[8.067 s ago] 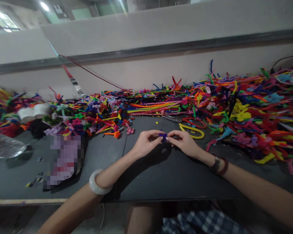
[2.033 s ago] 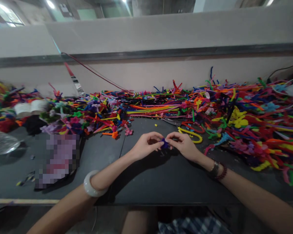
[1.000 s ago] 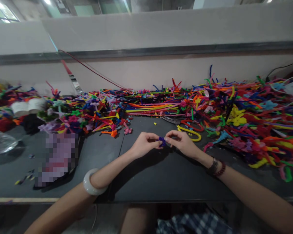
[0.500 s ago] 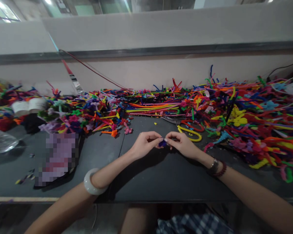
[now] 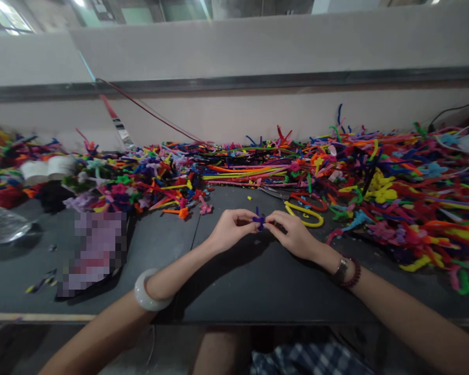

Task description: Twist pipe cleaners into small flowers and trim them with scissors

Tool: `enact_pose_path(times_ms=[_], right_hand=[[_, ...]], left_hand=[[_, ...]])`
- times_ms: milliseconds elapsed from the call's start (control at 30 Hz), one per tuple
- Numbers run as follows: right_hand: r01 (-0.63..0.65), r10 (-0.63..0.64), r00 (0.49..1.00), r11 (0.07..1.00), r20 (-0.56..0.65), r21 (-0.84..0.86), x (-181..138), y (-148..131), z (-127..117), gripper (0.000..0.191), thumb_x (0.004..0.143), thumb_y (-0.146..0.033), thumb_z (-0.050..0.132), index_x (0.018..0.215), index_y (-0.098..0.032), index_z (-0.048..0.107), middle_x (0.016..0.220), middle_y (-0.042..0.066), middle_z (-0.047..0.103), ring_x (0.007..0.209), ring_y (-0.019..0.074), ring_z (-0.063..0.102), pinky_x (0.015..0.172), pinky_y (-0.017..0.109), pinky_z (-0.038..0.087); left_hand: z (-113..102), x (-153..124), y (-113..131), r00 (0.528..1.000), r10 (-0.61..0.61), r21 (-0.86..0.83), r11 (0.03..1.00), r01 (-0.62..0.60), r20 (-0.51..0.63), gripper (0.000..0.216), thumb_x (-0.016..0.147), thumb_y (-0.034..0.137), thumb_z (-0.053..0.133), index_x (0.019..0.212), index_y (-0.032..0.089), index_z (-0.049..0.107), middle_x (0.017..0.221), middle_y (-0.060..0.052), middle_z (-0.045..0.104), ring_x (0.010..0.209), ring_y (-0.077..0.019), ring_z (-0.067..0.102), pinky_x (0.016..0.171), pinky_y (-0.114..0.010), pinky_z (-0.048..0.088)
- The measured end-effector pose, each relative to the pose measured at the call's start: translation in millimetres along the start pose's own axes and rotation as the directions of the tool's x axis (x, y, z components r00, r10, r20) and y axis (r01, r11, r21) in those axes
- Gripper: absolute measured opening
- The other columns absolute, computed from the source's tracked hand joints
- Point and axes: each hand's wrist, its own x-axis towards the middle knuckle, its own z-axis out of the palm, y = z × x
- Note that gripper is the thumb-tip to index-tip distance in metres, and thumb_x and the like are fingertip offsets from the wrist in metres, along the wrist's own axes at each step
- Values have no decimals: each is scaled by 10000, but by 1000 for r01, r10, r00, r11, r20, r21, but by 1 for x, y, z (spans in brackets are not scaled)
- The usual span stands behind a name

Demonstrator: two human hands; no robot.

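Between my two hands, just above the dark tabletop [image 5: 234,291], is a small purple pipe-cleaner flower [image 5: 259,222] with looped petals and a short end pointing up. My left hand [image 5: 234,229] pinches its left side between thumb and fingers. From the other side, my right hand [image 5: 291,233] has its thumb and fingertips closed on the flower's right edge. Beyond my right hand lie scissors with red handles [image 5: 312,201] and a bent yellow pipe cleaner [image 5: 310,221].
Heaps of coloured pipe cleaners [image 5: 426,177] line the back and right side. Finished-looking pipe-cleaner flowers [image 5: 121,192] are piled at left. A blurred-out purple object [image 5: 94,255], white rolls [image 5: 49,169] and clear plastic [image 5: 3,224] lie to the left. A low wall [image 5: 234,57] stands behind.
My fingers have shifted on the purple flower, so more of its petals and the upright end now show. My right hand has turned slightly; both arms stay almost in place.
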Motion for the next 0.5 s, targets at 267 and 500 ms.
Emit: enact_pose_path(times_ms=[267,500], right_hand=[[-281,254,958,921,134,268,-3,-3,5,187,776,-306,453,728,-154,550,623,1,513,511,91,468,485,210,380],[-256,254,966,940,42,225,12,-11,-19,177,728,-340,523,720,-168,567,675,17,561,586,114,506,526,227,397]], left_hand=[[0,-3,-1,999,54,161,985,-53,-3,174,648,246,578,749,112,626,730,-60,652,683,-154,596,679,-270,466],[0,1,2,997,-63,-33,998,61,-52,214,601,234,628,766,99,608,656,-37,641,590,-123,589,628,-250,473]])
